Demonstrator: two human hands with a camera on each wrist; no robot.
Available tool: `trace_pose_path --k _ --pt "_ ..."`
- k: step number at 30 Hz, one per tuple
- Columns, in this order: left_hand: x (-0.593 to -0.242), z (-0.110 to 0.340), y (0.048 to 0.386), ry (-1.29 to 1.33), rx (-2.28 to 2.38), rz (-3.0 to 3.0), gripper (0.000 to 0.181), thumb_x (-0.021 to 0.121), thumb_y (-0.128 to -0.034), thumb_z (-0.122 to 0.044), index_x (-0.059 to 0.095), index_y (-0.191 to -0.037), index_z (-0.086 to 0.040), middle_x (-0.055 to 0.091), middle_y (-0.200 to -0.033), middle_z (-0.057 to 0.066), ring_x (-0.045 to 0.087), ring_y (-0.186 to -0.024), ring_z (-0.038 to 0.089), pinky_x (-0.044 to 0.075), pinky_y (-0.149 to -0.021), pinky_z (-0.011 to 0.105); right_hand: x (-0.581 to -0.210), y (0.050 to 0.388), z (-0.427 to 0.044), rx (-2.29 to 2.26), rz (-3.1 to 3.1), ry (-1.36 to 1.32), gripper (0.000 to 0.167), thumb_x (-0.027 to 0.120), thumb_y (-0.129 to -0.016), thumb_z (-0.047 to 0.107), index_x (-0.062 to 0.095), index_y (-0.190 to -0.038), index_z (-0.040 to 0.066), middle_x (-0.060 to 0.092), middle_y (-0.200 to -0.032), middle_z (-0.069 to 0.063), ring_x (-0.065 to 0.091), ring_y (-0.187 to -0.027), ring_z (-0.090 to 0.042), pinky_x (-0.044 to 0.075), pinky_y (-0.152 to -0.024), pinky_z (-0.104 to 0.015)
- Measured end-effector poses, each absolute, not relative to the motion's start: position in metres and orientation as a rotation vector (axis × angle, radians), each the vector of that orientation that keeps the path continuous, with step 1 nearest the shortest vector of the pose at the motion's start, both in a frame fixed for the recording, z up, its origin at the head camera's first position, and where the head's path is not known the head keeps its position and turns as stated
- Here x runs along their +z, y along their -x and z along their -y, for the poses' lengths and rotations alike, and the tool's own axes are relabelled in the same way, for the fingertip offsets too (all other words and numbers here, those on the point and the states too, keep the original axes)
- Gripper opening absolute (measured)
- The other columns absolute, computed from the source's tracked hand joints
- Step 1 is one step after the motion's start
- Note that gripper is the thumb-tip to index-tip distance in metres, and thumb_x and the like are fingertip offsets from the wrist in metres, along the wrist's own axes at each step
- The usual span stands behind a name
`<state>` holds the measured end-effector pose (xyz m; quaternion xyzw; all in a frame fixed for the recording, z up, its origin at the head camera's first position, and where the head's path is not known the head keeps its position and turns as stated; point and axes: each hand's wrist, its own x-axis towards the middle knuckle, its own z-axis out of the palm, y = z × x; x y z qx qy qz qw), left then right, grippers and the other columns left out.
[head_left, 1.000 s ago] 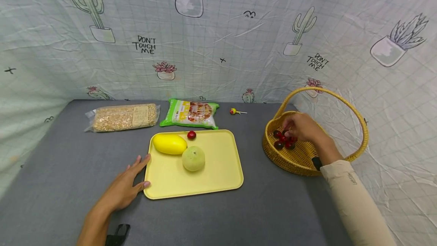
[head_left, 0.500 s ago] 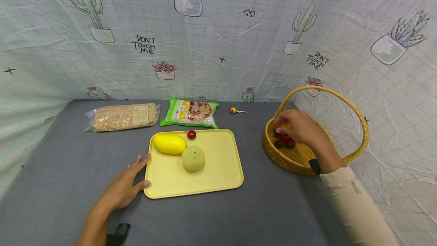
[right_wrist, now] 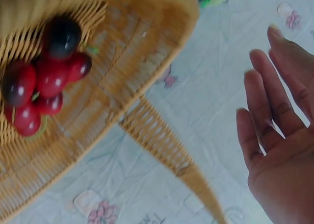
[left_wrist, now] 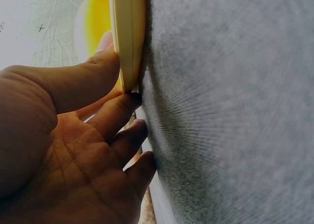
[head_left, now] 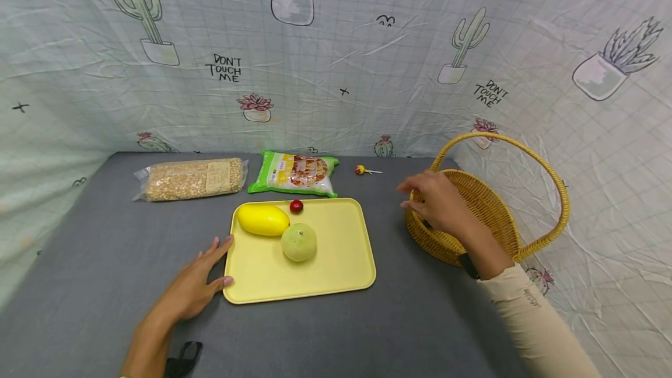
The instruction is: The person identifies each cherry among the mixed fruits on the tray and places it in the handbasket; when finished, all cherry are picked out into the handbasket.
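My left hand (head_left: 191,293) rests at the left edge of the yellow tray (head_left: 336,273), fingers spread and thumb tip touching the rim. In the left wrist view, the thumb (left_wrist: 88,82) lies against the tray's edge (left_wrist: 128,42). On the tray are a yellow oval fruit (head_left: 262,219), a pale green round fruit (head_left: 299,242) and a small red fruit (head_left: 296,206). My right hand (head_left: 438,200) hovers over the wicker basket's (head_left: 485,200) left rim, holding nothing, its fingers relaxed. A bunch of dark red grape-like fruit (right_wrist: 51,79) lies in the basket, mostly hidden from the head view.
A bag of pale kernels (head_left: 191,179) and a green-edged food packet (head_left: 296,174) lie behind the tray. A lollipop (head_left: 367,170) is to their right. The basket's tall handle (head_left: 546,171) arches up at the right, near the printed curtain (head_left: 336,45).
My right hand has lifted away from the fruit bunch and moved left over the basket's rim; the bunch stays in the basket. My left hand has kept its place.
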<state>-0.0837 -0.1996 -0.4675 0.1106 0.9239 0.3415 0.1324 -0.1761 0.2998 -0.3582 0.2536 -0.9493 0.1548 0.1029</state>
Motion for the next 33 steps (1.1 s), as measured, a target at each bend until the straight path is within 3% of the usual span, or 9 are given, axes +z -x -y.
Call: trace_pose_path --k 8,23,33 --pt "-0.467 0.199 0.083 -0.321 1.0 -2.675 0.09 0.078 -0.0957 -0.02 0.028 -0.17 -0.01 0.021 -0.171 0.035 0.019 -0.153 0.066 0.019 -0.122 0.08 -0.375 0.175 -0.274 0.533 2.715 -0.802 0.034 0.094 -0.08 0.009 0.081 -0.111 0.012 0.081 -0.102 -0.004 0.068 -0.09 -0.026 0.057 -0.078 -0.039" --pt "-0.467 0.199 0.082 -0.338 1.023 -2.684 0.088 0.078 -0.0955 -0.018 0.03 -0.169 -0.007 0.024 -0.172 0.031 0.021 -0.158 0.057 0.018 -0.125 0.077 -0.398 0.179 -0.236 0.61 2.657 -0.889 0.036 0.091 -0.085 0.012 0.079 -0.119 0.015 0.08 -0.112 -0.005 0.067 -0.092 -0.024 0.055 -0.083 -0.043" --pt "-0.468 0.199 0.082 -0.326 1.013 -2.684 0.089 0.078 -0.0957 -0.018 0.029 -0.169 -0.009 0.023 -0.172 0.032 0.021 -0.157 0.059 0.018 -0.125 0.077 -0.408 0.186 -0.212 0.664 2.663 -0.914 0.035 0.09 -0.087 0.016 0.079 -0.12 0.018 0.08 -0.112 -0.002 0.068 -0.092 -0.024 0.056 -0.082 -0.041"
